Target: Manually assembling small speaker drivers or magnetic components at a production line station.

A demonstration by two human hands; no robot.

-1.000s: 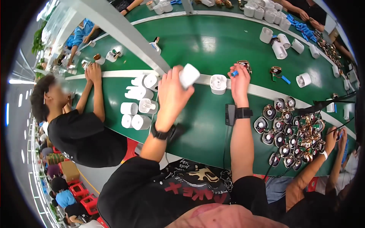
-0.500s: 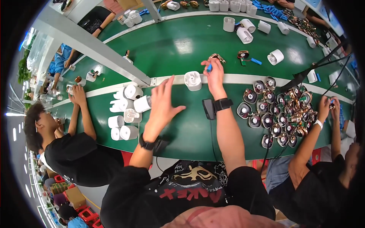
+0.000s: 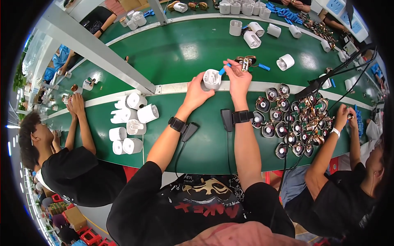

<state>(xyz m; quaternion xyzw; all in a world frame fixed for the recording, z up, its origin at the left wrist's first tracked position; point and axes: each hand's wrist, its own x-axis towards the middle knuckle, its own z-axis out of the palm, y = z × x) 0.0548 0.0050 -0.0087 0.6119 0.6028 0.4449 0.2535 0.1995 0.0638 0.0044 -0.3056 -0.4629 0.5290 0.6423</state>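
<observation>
The left hand is clamped around a white cylindrical housing, fingers wrapped on its left side, holding it at the pale strip that crosses the green counter just above the centre of the frame. The right hand is just beside the housing on its right; its fingertips are pinched together on a small blue piece that meets the housing's upper right edge, and the same hand's raised fingers touch a small metal part directly above it. Both wrists carry black bands with attached dark units, and thin cables run from them toward the lower edge of the frame. A second blue piece lies on the counter just right of the metal part. A cluster of round copper-wound assemblies fills the counter to the right of the right forearm. A group of white housings lies at the left of the frame, and more white housings lie in the upper centre. A grey metal beam crosses the upper left. One person in black works at the lower left, another at the lower right.
</observation>
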